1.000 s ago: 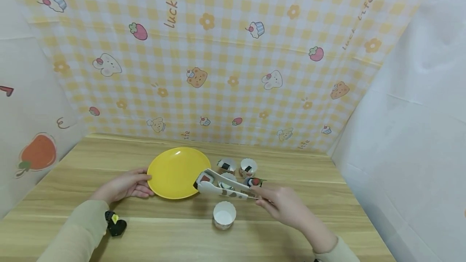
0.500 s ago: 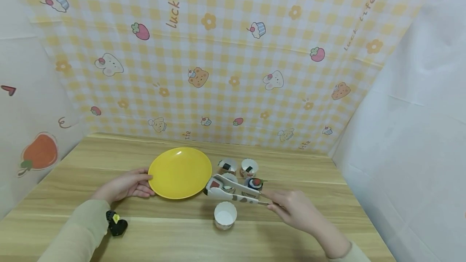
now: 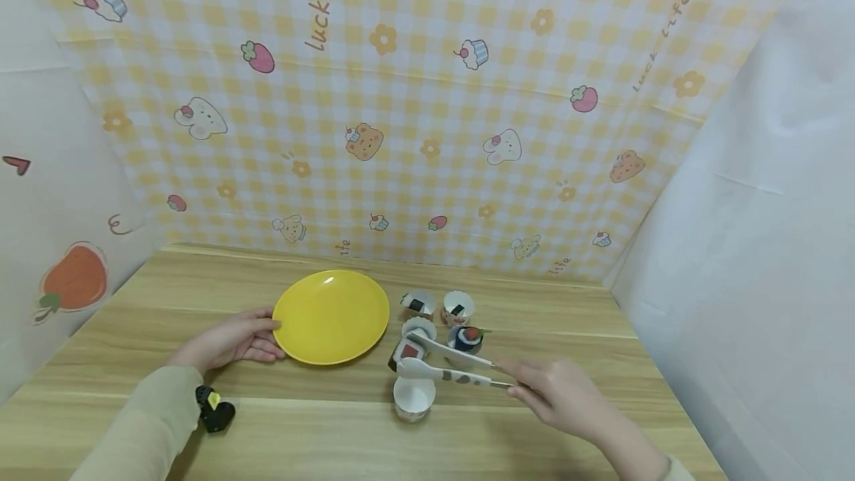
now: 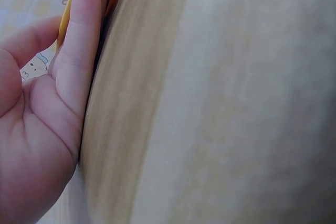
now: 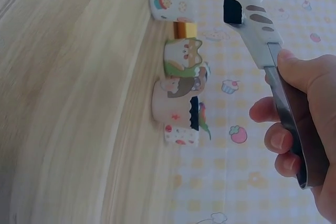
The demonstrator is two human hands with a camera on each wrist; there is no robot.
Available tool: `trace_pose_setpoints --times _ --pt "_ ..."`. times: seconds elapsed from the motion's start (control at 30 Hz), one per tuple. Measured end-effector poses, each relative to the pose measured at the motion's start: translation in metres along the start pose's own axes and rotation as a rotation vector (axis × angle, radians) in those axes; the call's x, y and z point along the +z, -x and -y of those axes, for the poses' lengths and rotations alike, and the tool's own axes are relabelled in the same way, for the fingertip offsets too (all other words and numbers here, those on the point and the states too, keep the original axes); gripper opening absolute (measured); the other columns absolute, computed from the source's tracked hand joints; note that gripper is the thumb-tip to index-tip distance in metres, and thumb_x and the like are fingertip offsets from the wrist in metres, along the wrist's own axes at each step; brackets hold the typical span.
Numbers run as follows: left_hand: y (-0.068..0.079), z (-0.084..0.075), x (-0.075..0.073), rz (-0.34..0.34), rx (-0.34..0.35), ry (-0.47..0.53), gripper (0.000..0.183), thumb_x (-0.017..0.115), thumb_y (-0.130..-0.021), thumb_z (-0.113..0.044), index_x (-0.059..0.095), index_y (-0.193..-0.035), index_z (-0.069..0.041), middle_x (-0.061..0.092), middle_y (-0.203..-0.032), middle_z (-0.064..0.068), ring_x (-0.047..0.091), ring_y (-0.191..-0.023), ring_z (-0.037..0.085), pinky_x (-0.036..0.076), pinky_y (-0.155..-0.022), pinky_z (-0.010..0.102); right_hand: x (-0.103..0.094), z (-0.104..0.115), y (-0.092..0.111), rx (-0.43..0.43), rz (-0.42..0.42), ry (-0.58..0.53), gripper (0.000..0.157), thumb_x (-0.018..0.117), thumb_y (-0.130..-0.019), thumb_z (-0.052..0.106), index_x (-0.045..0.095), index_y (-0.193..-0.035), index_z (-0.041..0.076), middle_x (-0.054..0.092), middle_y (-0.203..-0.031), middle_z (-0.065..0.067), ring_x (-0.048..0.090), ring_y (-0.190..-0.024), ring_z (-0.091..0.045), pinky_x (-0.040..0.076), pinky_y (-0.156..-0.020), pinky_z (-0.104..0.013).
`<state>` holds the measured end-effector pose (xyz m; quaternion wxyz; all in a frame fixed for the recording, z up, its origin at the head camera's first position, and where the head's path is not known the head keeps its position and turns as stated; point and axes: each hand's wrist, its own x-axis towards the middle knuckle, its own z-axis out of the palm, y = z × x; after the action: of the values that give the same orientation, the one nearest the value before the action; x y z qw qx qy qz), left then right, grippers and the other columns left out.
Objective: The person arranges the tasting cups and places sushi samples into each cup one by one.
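Observation:
My left hand (image 3: 230, 340) pinches the left rim of a yellow plate (image 3: 330, 318), thumb on top and fingers beneath; the left wrist view catches only a sliver of the plate (image 4: 65, 17). A pair of white-tipped tongs (image 3: 461, 377) is in my right hand (image 3: 557, 396). Between the tong tips sits a sushi piece (image 3: 408, 351) with white rice, a red centre and a dark side, held just behind a white paper cup (image 3: 414, 396). The right wrist view shows my fingers curled round the tongs' metal handle (image 5: 289, 114).
Behind the tongs stand several more paper cups. Two hold white-and-black rice balls (image 3: 417, 306), (image 3: 457, 310); another holds a dark roll (image 3: 466, 338) with red and green on top. A checked yellow cloth (image 3: 427, 95) hangs behind the wooden table (image 3: 280, 436).
My right hand has carried the tongs and sushi from the plate's right edge rightward and nearer, to the front paper cup. The left hand and plate have stayed put.

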<state>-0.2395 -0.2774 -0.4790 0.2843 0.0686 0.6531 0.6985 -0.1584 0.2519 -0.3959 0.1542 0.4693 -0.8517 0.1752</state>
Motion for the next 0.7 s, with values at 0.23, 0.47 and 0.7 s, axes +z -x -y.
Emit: trace_pose_setpoints --times 0.23,0.47,0.7 --pt "-0.001 0.000 -0.002 0.004 0.004 0.006 0.063 0.039 -0.103 -0.013 -0.001 -0.143 0.015 0.067 -0.092 0.017 0.069 -0.084 0.027 0.057 -0.079 0.039 -0.001 -0.003 0.005 -0.047 0.004 0.021 0.035 0.074 -0.083 0.011 0.067 -0.117 0.006 0.067 -0.080 0.006 0.029 -0.050 0.015 0.037 -0.049 -0.004" --pt "-0.001 0.000 -0.002 0.008 0.005 0.004 0.064 0.039 -0.103 -0.013 -0.002 -0.143 0.015 0.067 -0.093 0.017 0.069 -0.084 0.027 0.057 -0.079 0.039 -0.002 -0.004 0.009 -0.050 0.006 0.025 0.033 0.074 -0.083 0.012 0.068 -0.115 0.006 0.070 -0.085 0.001 0.037 -0.054 0.015 0.042 -0.051 -0.006" --pt "-0.001 0.001 -0.003 -0.001 0.003 0.003 0.062 0.039 -0.103 -0.013 0.000 -0.143 0.015 0.067 -0.093 0.017 0.069 -0.084 0.027 0.057 -0.080 0.039 -0.003 -0.003 0.013 -0.042 0.045 0.017 0.029 0.068 -0.090 0.019 0.068 -0.117 0.007 0.071 -0.091 -0.001 0.049 -0.062 0.011 0.048 -0.057 -0.008"
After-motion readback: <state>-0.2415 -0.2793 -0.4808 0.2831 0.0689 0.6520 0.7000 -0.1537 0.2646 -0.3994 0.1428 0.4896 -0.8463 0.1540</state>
